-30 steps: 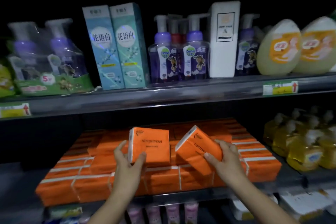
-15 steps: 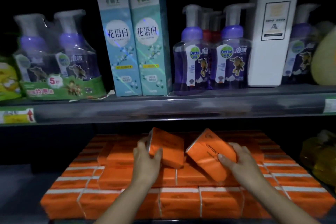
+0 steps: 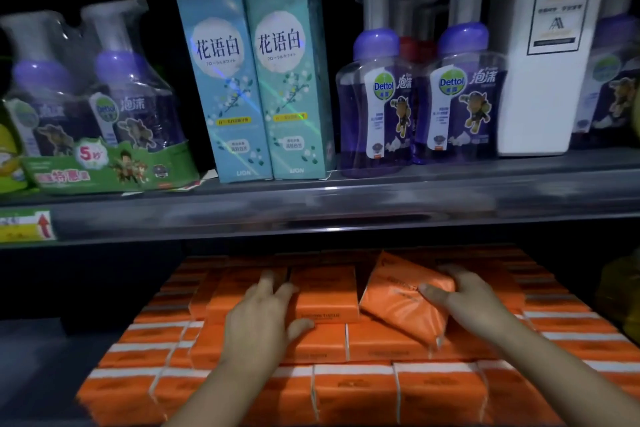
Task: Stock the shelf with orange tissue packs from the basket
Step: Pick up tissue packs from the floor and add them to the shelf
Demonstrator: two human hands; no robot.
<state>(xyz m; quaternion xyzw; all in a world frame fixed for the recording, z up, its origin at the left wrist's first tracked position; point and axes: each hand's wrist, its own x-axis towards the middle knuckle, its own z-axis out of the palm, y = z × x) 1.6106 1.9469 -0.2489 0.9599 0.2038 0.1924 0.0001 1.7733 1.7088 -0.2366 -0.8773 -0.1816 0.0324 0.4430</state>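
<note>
Gripping tilted tissue pack, right hand is hovering over stacked packs; left hand is seemingly clasping flat pack; upper shelf overhanging.

Dim, shadowy shelving; motion blur throughout; edges bowed by wide-angle.

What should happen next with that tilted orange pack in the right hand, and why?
Probably lower the right hand so the tilted pack settles level on the stacked packs, beside the flat pack that the left hand holds. That one already lies flat, while the tilted pack has its far end raised and is gripped between thumb and fingers.
</note>
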